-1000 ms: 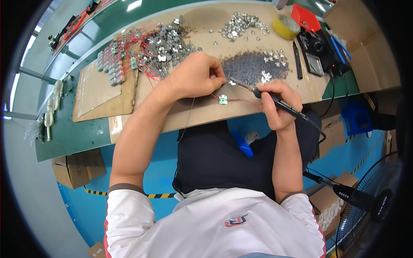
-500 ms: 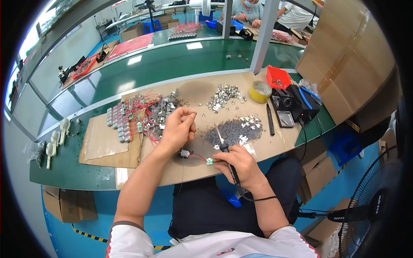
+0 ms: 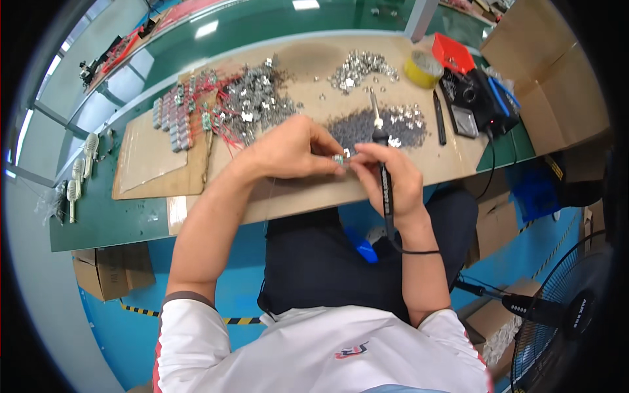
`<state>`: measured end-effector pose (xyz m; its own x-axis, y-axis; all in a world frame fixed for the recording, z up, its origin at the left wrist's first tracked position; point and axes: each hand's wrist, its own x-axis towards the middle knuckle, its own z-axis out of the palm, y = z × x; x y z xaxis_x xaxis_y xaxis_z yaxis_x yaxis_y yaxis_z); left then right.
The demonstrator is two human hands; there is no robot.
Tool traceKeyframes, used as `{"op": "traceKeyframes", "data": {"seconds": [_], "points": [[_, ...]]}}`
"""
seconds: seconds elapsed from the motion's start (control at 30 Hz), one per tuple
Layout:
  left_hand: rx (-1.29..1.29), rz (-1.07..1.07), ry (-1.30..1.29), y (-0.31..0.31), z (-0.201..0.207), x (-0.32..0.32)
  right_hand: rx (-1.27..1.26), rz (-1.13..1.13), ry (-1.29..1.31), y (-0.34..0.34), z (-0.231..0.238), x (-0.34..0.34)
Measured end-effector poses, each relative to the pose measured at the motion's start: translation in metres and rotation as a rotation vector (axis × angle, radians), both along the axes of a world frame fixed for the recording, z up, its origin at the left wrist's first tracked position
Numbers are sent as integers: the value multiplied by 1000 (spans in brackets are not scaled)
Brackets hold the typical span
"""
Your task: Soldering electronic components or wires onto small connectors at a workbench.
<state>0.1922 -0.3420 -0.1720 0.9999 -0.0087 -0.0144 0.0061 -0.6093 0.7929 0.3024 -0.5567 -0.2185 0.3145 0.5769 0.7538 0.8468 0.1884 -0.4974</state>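
left hand (image 3: pixel 295 149): center of the frame, thumb and forefinger closed in a pinch on the small green board (image 3: pixel 338 159), probably to steady so slight a piece.
right hand (image 3: pixel 403 182): right of center, fingers curled round the black handle of the soldering iron (image 3: pixel 385 187); thumb and forefinger also meet beside the board, though what they grip there is too small to tell.
iron tip: slim bare metal, pointing toward the top of the frame, seemingly to keep heat off the fingers.
loose parts: a dark, grainy spread (image 3: pixel 354 130) just beyond the hands, a shiny silver heap (image 3: pixel 357 69) above it, likely within easy reach.
grey blocks (image 3: pixel 175 121): boxy, in tidy rows at upper left, red wires trailing, perhaps ranked to prevent tangles.
work surface: smooth brown sheet (image 3: pixel 452 157), maybe shielding the green tabletop.
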Motion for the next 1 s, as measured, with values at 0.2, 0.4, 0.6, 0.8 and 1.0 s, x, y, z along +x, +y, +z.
{"op": "traceKeyframes", "data": {"seconds": [0.2, 0.4, 0.6, 0.8, 1.0], "points": [[20, 41, 58, -2, -4, 0, -42, -54, 60, -1, -9, 4], [3, 9, -256, -7, -6, -2, -36, 6, 80, 0, -9, -1], [-30, -49, -38, 0, -4, -3, 13, 58, 21, 7, -6, -6], [-125, 154, 187, -2, 8, -1, -68, -65, 23, -4, -3, -4], [13, 263, 29, -4, -9, 2, -79, 52, -80, 0, -1, -22]]}}
